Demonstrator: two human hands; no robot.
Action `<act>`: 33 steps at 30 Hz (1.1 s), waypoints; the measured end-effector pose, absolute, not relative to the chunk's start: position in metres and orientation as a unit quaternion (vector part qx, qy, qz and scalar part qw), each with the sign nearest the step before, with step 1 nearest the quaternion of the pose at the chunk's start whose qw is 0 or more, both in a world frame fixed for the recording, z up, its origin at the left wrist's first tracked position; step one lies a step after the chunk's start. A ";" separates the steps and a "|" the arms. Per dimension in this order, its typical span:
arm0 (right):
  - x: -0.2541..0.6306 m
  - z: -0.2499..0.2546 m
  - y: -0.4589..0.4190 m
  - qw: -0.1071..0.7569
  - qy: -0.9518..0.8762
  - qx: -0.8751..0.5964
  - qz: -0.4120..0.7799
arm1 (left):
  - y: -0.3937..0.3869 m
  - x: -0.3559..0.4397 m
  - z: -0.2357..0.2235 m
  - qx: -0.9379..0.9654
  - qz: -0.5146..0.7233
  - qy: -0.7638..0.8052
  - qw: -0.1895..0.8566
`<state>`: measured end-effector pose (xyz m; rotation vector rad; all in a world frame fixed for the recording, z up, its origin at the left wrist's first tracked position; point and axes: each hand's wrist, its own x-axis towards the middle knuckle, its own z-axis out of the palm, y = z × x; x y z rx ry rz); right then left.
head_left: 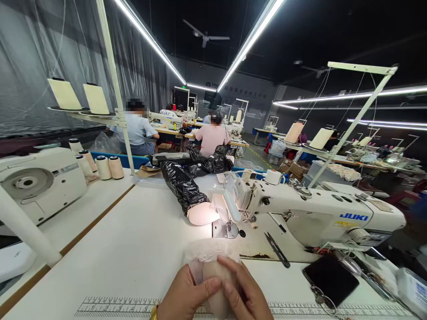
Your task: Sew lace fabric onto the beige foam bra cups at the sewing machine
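Close to the table's front edge, a pale, rounded, lace-edged fabric piece (213, 258) is between my two hands, slightly blurred. My left hand (188, 289) grips its left side, thumb lying across the front. From the right, my right hand (245, 289) has its fingers bent over the same cloth. Beyond them, a smooth beige cup-shaped pad (203, 214) lies against a black plastic bag (182, 184), left of the needle area. The lamp-lit JUKI sewing machine (320, 213) stands to the right, its metal needle plate (225, 230) just past the fabric.
Thread snips (277, 250) lie on the machine bed. A black flat object (331, 280) with keys is at the right. A printed ruler (113, 306) runs along the front edge. Thread cones (104, 168) and another machine (40, 182) stand left. Co-workers (213, 135) sit ahead.
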<state>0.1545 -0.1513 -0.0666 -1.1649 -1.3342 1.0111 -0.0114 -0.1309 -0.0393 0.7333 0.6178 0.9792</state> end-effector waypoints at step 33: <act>0.137 -0.076 -0.150 0.644 -0.269 -0.426 0.575 | -0.120 0.001 -0.029 0.245 0.507 0.303 0.769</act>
